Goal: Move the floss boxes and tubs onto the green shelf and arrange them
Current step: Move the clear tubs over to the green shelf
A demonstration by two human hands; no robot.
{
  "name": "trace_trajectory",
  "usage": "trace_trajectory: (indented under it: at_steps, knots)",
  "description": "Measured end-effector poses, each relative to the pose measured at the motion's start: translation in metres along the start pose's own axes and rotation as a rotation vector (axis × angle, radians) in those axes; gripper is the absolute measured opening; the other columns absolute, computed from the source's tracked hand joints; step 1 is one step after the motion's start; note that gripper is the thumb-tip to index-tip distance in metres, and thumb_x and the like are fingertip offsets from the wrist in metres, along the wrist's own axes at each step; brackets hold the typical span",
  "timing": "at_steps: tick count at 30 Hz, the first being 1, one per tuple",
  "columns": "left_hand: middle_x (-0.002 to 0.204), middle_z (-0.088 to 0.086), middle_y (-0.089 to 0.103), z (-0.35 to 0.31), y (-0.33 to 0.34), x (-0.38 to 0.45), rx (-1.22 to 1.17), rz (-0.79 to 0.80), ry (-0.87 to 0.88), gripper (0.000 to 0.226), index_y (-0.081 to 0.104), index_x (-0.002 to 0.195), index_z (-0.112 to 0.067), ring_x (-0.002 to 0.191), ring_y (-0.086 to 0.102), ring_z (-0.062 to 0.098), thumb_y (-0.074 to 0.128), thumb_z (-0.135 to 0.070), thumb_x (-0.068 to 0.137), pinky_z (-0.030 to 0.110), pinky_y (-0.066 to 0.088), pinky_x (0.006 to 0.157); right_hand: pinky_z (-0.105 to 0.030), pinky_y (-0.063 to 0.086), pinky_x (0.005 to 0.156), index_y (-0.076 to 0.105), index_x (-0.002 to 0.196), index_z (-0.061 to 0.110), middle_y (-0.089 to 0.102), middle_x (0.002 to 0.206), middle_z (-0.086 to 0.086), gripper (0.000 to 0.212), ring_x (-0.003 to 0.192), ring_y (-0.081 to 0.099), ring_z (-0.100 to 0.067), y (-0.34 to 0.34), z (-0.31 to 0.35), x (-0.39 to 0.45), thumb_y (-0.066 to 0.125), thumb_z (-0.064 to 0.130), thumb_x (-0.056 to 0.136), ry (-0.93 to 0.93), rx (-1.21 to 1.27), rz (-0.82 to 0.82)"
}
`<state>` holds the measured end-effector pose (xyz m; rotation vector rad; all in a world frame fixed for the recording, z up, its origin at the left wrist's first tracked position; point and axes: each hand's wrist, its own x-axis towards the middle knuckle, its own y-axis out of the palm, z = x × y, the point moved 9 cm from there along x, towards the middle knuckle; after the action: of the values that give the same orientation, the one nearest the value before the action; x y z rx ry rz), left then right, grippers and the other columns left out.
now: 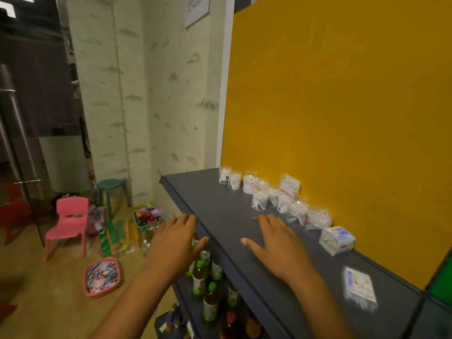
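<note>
Several clear floss tubs (260, 200) stand in a loose row on a dark grey shelf (220, 206) against a yellow back panel (342, 106). A blue-and-white floss box (337, 240) sits at the near end of the row. Another flat floss pack (359, 286) lies nearer on the same shelf. My left hand (177, 241) hovers over the shelf's front edge with fingers straight, holding nothing. Over the shelf top, my right hand (274, 243) is spread flat and empty, just left of the tubs. A strip of green panel (440, 285) shows at the far right.
Green-capped bottles (203, 275) fill the lower shelf under my left hand. On the floor stand a pink chair (69, 222), a green stool (110, 189), a pink basket (102, 276) and a green basket (146, 217) of packets.
</note>
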<state>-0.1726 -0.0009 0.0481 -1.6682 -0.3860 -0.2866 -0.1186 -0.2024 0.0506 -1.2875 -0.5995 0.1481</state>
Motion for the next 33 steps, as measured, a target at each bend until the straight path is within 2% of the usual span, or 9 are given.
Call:
trace_trajectory:
  at_steps: [7, 13, 22, 25, 28, 33]
  knots:
    - [0.134, -0.005, 0.048, 0.078, 0.007, 0.093, -0.038, -0.034, 0.061, 0.055, 0.039, 0.135, -0.028, 0.121, 0.046, 0.018, 0.039, -0.061, 0.092, 0.032, 0.043, 0.095, -0.033, 0.041, 0.102, 0.033, 0.143, 0.027, 0.041, 0.142, 0.005, 0.066, 0.130, 0.041, -0.016, 0.018, 0.019, 0.097, 0.038, 0.068, 0.092, 0.106, -0.032, -0.035]
    - [0.133, -0.007, 0.049, 0.131, 0.037, 0.160, -0.086, -0.002, 0.107, 0.053, 0.040, 0.134, -0.030, 0.120, 0.048, 0.016, 0.039, -0.061, 0.092, 0.033, 0.046, 0.094, -0.034, 0.043, 0.100, 0.035, 0.141, 0.027, 0.042, 0.141, 0.005, 0.063, 0.128, 0.042, -0.017, 0.048, 0.034, 0.162, 0.040, 0.067, 0.093, 0.180, -0.055, -0.039]
    - [0.134, -0.007, 0.048, 0.149, 0.085, 0.242, -0.170, 0.017, 0.191, 0.050, 0.039, 0.134, -0.030, 0.119, 0.047, 0.016, 0.041, -0.058, 0.092, 0.033, 0.045, 0.094, -0.033, 0.044, 0.099, 0.038, 0.140, 0.025, 0.044, 0.141, 0.001, 0.063, 0.127, 0.044, -0.019, 0.078, 0.010, 0.233, 0.044, 0.065, 0.092, 0.273, -0.055, -0.077]
    - [0.133, -0.006, 0.049, 0.143, 0.095, 0.271, -0.184, 0.017, 0.218, 0.050, 0.040, 0.134, -0.029, 0.120, 0.047, 0.017, 0.042, -0.057, 0.093, 0.034, 0.046, 0.095, -0.033, 0.042, 0.102, 0.038, 0.140, 0.027, 0.044, 0.141, 0.002, 0.062, 0.128, 0.043, -0.019, 0.084, -0.003, 0.254, 0.047, 0.064, 0.091, 0.290, -0.051, -0.107]
    - [0.133, -0.004, 0.049, 0.135, 0.100, 0.302, -0.210, 0.014, 0.248, 0.050, 0.040, 0.134, -0.028, 0.120, 0.048, 0.017, 0.043, -0.056, 0.092, 0.035, 0.046, 0.095, -0.032, 0.044, 0.099, 0.040, 0.138, 0.029, 0.046, 0.139, 0.004, 0.060, 0.124, 0.045, -0.017, 0.090, -0.016, 0.269, 0.047, 0.064, 0.090, 0.299, -0.037, -0.126]
    - [0.131, -0.002, 0.052, 0.128, 0.113, 0.349, -0.298, -0.032, 0.306, 0.048, 0.043, 0.133, -0.025, 0.117, 0.051, 0.018, 0.048, -0.052, 0.093, 0.033, 0.045, 0.094, -0.031, 0.044, 0.104, 0.038, 0.142, 0.028, 0.041, 0.147, 0.004, 0.062, 0.129, 0.045, -0.017, 0.101, -0.035, 0.296, 0.049, 0.062, 0.091, 0.375, -0.041, -0.130]
